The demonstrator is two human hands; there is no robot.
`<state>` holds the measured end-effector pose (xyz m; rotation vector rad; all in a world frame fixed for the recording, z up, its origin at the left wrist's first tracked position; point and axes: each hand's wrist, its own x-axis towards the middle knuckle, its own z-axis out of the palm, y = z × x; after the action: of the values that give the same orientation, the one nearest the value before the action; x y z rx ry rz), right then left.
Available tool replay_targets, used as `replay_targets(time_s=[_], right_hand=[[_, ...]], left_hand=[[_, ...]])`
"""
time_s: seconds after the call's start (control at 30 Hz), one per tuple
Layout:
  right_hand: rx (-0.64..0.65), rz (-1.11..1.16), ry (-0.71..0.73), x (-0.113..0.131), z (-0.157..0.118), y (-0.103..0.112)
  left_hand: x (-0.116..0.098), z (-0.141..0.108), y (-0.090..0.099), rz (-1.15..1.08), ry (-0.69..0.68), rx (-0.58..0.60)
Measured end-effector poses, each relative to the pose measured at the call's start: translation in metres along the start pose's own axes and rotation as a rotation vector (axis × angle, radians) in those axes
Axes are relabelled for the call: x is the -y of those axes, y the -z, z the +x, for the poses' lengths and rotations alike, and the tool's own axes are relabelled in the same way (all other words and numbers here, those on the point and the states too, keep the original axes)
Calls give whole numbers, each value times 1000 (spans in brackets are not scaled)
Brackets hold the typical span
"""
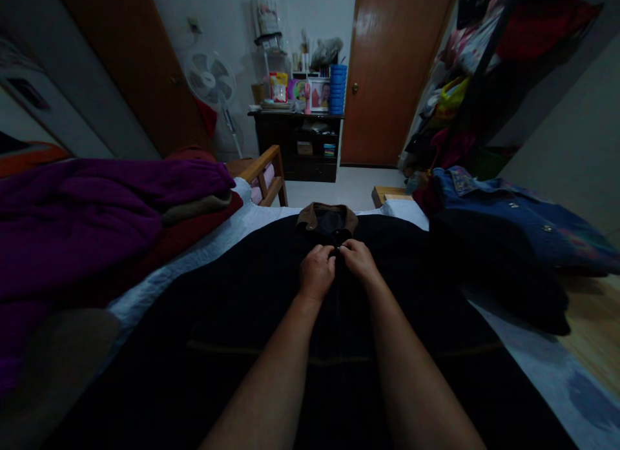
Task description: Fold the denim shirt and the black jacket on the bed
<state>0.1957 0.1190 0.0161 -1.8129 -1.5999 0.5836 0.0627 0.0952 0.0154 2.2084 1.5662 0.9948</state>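
Observation:
A dark jacket (232, 301) with a brown collar (349, 221) lies spread out, front side up, with its collar at the far end. Just below the collar, my left hand (318, 269) pinches the left edge of the front opening. Close beside it, my right hand (359, 259) pinches the facing edge, fingertips nearly touching those of the left. Whatever small fastener may lie between the fingertips is too dark to make out.
Purple clothing (87, 211) is piled at the left on the pale bed sheet (242, 219). A blue denim garment (527, 217) lies at the right. Beyond the bed stand a wooden chair (276, 172), a fan (211, 77) and a dark cabinet (271, 146).

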Motion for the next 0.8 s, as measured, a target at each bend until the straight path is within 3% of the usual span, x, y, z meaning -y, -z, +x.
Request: replay_targets(time_s=[0.4, 0.57, 0.8], right_hand=[[46, -30, 20, 3, -1, 4], [20, -33, -15, 10, -5, 7], [-8, -43, 52, 4, -5, 5]], left_hand=[[-5, 0, 5, 17, -19, 88], [4, 6, 0, -307, 77, 75], [18, 12, -11, -828, 368, 121]])
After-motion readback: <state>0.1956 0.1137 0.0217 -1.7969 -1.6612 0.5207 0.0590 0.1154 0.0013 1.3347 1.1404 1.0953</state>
